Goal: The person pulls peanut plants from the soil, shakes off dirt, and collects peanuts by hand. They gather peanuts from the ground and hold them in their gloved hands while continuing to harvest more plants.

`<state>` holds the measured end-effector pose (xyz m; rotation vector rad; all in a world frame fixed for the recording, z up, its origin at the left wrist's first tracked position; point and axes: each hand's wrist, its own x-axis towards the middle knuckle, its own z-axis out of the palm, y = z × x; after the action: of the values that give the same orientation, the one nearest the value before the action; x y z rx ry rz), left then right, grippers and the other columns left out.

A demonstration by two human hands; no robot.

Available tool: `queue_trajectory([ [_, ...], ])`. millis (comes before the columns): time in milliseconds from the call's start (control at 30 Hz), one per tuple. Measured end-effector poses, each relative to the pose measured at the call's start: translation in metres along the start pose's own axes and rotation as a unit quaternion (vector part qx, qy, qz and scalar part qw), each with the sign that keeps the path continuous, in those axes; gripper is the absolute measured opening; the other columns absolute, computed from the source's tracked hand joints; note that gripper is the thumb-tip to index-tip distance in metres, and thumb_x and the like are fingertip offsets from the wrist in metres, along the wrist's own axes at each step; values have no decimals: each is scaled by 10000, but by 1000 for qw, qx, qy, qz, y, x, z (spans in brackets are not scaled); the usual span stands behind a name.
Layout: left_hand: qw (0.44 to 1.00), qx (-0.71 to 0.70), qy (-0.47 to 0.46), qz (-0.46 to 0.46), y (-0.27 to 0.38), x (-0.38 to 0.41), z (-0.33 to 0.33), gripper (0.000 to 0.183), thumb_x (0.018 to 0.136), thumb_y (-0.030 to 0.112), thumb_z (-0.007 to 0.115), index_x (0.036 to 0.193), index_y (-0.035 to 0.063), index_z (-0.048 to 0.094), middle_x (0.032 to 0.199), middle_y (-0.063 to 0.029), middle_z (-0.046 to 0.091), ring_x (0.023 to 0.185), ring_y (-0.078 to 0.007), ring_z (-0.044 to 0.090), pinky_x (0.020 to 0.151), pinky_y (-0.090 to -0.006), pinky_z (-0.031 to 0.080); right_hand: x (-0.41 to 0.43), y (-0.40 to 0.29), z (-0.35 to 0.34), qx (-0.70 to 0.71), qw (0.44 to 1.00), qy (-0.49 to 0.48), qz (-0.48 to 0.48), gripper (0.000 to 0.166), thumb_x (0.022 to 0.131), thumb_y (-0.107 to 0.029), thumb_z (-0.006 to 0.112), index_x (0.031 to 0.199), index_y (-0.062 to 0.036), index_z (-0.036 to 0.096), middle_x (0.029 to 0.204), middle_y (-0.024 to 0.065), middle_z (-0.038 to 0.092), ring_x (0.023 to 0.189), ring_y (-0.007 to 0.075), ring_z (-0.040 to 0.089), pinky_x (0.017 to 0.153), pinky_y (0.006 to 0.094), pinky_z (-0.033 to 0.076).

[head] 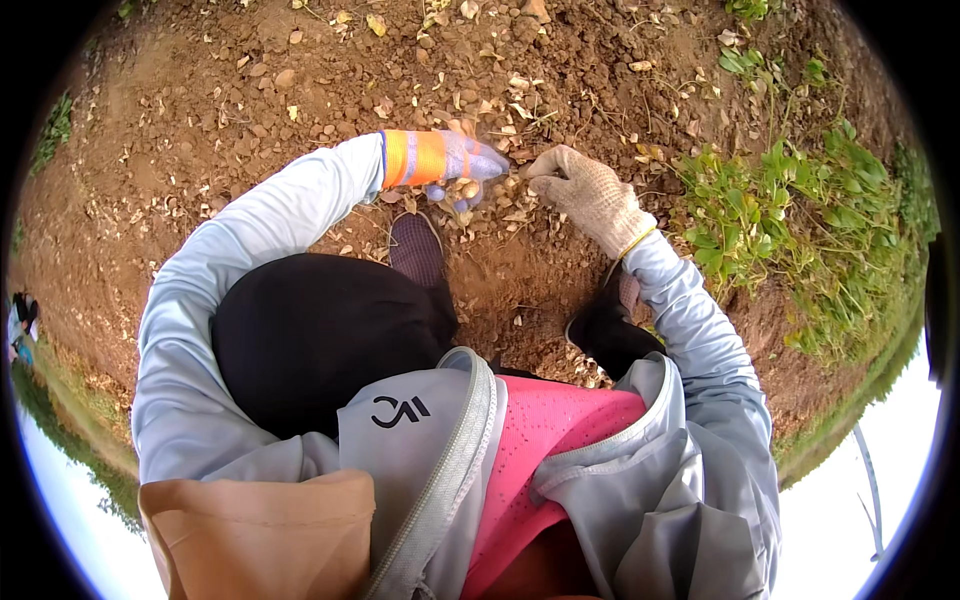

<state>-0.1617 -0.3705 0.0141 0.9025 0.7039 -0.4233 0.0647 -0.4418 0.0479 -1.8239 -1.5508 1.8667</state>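
My left hand [459,166], in an orange and lavender knit glove, is cupped low over the soil in front of my feet. Several pale brown pods, peanuts by their look, [469,189] lie in its fingers. Close by on the right, my right hand [581,187] wears a cream knit glove with a yellow edge. Its thumb and forefinger are bent towards the left fingertips, just over the ground; whether anything small is between them cannot be told. Dry leaf bits and more pale lumps [514,191] lie on the soil between the hands.
Brown soil [187,150] with clods and dry leaves surrounds me. Green leafy plants [787,210] grow at the right. My dark checked shoe [416,247] stands below the left hand, and the other shoe [628,289] is partly hidden by my right sleeve. Dark and blue items [22,326] are at the far left.
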Motion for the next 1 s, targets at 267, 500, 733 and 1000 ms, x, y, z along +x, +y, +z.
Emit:
queue_trajectory([
  [267, 993, -45, -70, 89, 10, -12, -2, 587, 885, 415, 463, 1373, 156, 266, 691, -29, 556, 572, -75, 519, 411, -171, 354, 16, -19, -3, 99, 994, -36, -41, 169, 816, -202, 567, 891, -52, 585, 797, 57, 573, 737, 143, 558, 675, 276, 455],
  [500, 986, -165, 5, 22, -4, -2, -2, 416, 869, 478, 476, 986, 87, 552, 724, -43, 584, 605, -96, 559, 431, -172, 404, 18, -42, 8, 210, 977, 16, 19, 149, 858, -171, 538, 941, -48, 560, 801, 23, 574, 700, 94, 544, 634, 244, 464],
  [733, 984, -167, -15, 59, 0, -3, -7, 510, 865, 536, 439, 944, 50, 571, 745, -52, 587, 618, -102, 560, 431, -180, 415, 24, -59, 15, 198, 974, 105, 21, 184, 852, -182, 536, 951, -31, 571, 831, 46, 586, 692, 93, 564, 582, 230, 481],
  [1000, 975, -198, 16, 97, 16, -12, 6, 624, 856, 599, 382, 936, 15, 590, 694, -41, 559, 546, -97, 527, 380, -174, 375, 38, -53, 17, 72, 975, 169, -129, 157, 836, -128, 528, 958, -43, 578, 876, 78, 619, 736, 173, 589, 671, 292, 472],
])
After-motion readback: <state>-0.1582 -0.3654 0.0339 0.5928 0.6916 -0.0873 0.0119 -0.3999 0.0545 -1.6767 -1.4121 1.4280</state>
